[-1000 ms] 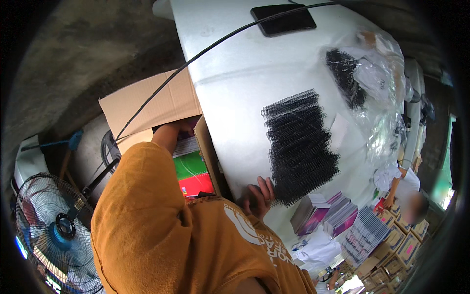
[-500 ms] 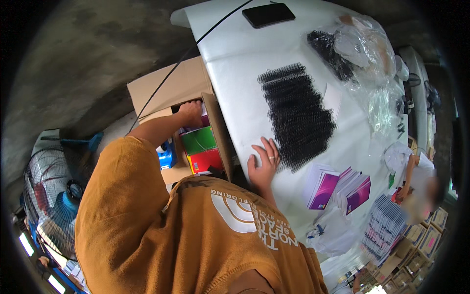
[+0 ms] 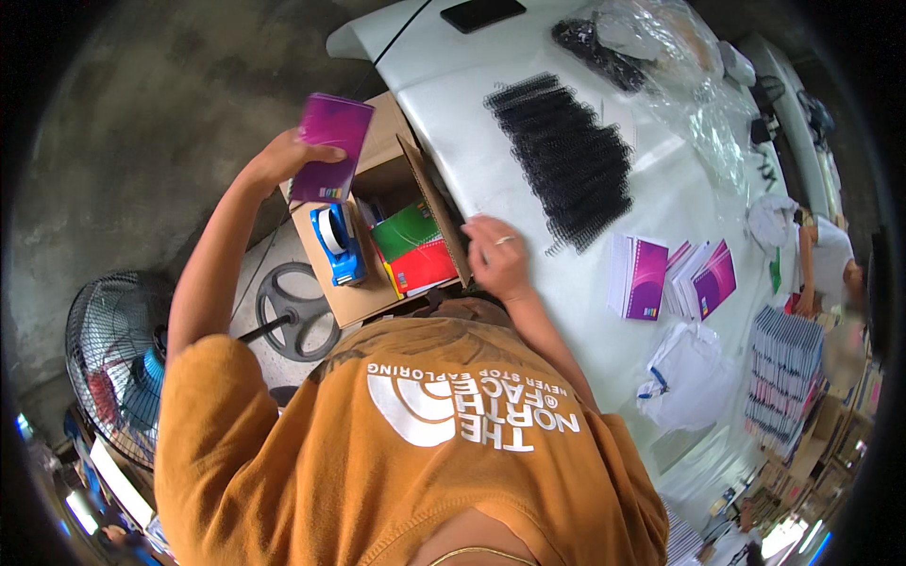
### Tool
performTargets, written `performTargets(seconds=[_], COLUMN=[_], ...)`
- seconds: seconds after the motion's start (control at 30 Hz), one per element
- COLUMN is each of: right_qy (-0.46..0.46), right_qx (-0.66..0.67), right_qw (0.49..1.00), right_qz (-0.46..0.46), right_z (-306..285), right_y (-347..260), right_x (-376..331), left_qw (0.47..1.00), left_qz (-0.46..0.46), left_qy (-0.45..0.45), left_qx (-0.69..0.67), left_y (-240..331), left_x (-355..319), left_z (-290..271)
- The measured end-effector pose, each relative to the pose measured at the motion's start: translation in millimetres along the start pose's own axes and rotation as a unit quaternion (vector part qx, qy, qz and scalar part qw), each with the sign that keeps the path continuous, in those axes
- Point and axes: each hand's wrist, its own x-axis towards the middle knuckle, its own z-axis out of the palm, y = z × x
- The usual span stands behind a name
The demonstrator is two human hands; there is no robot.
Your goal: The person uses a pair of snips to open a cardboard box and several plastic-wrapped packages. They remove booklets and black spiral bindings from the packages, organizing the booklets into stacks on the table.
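Note:
My left hand (image 3: 283,156) grips a purple notebook (image 3: 330,146) and holds it up above an open cardboard box (image 3: 363,302). Inside the box lie a green notebook (image 3: 404,229) and a red notebook (image 3: 425,267). A blue tape dispenser (image 3: 338,243) sits on the box's left side. My right hand (image 3: 495,255) rests, fingers spread, on the edge of the white table (image 3: 444,94), right beside the box's upright flap. It holds nothing.
A pile of black spiral binding coils (image 3: 562,156) lies on the table, with purple notebooks (image 3: 670,278) nearer me. Clear plastic bags (image 3: 689,66), a dark phone (image 3: 481,13), a floor fan (image 3: 118,363) at left, and another person (image 3: 826,269) at far right.
My left hand has come up out of the box with the purple notebook in it. My right hand has stayed at the table's edge. The view has swung leftward.

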Motion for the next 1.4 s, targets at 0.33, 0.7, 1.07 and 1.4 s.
performTargets(seconds=[0.33, 0.7, 1.07, 1.4], right_qy=[-0.458, -0.543, 0.007, -0.357], right_qx=[0.094, 0.198, 0.277, 0.073], right_qw=[0.883, 0.771, 0.888, 0.873], right_qz=[0.035, 0.267, 0.368, 0.325], right_z=[98, 0, 33, 138], right_y=[-14, -30, -7, -74], right_x=[-90, -59, -27, -25], left_qw=[0.829, 0.828, 0.780, 0.763], left_qz=[-0.050, -0.083, -0.070, 0.043], left_qy=[-0.028, -0.039, 0.060, 0.200], left_qx=[-0.556, -0.553, -0.618, -0.614], left_y=[-52, -126, -124, -182], left_x=[-51, 7, -79, -211], left_z=[154, 245, 235, 189])
